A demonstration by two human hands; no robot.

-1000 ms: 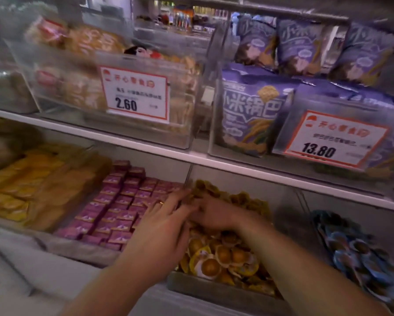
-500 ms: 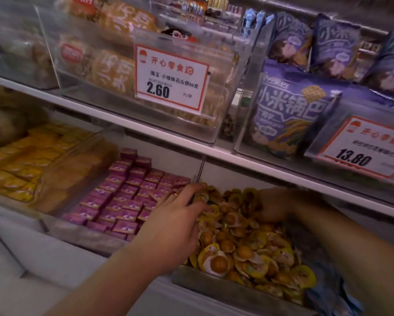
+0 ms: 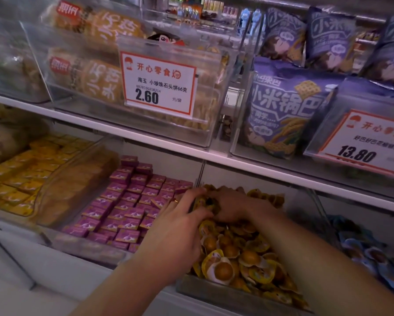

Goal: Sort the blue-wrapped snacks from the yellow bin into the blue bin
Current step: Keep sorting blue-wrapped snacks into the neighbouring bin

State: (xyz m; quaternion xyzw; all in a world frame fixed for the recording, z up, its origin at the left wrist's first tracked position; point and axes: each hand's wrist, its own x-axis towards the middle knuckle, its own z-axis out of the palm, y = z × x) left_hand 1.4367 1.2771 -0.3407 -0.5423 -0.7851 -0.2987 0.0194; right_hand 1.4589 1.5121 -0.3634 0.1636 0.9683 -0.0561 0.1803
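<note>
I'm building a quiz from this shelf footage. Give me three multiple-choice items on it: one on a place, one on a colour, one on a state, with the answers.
1. Where are both hands?
A. In the yellow bin
B. In the bin of purple boxes
C. On the upper shelf

2. What colour are the small boxes left of the yellow bin?
A. Green
B. Purple
C. White

3. How do the hands lie?
A. Far apart
B. Close together at the bin's back
C. One hangs outside

Answers:
1 A: the left hand and right hand reach among snacks in the yellow bin.
2 B: the small boxes are purple.
3 B: the fingers meet there.
</note>
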